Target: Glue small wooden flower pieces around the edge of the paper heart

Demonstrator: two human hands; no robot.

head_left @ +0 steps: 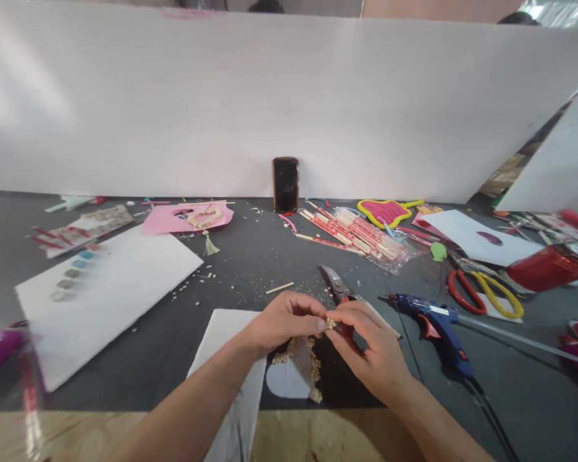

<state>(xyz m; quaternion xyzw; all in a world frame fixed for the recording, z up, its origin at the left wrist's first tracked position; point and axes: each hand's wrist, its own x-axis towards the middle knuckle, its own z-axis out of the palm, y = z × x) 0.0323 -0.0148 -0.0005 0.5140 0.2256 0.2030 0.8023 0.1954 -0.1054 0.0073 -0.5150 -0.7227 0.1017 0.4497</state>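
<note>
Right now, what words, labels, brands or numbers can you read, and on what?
None readable.
Glue gun: pale marking on the body, too small to read.
Red can: blurred, no lettering legible.
Sticks: red patterning, too small to tell if any is writing.
Phone: dark screen, no legible text.

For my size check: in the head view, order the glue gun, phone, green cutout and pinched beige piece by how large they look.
1. Glue gun
2. Phone
3. Green cutout
4. Beige piece (partly hidden)
The glue gun is nearer than the phone, so true sizes may differ.
</note>
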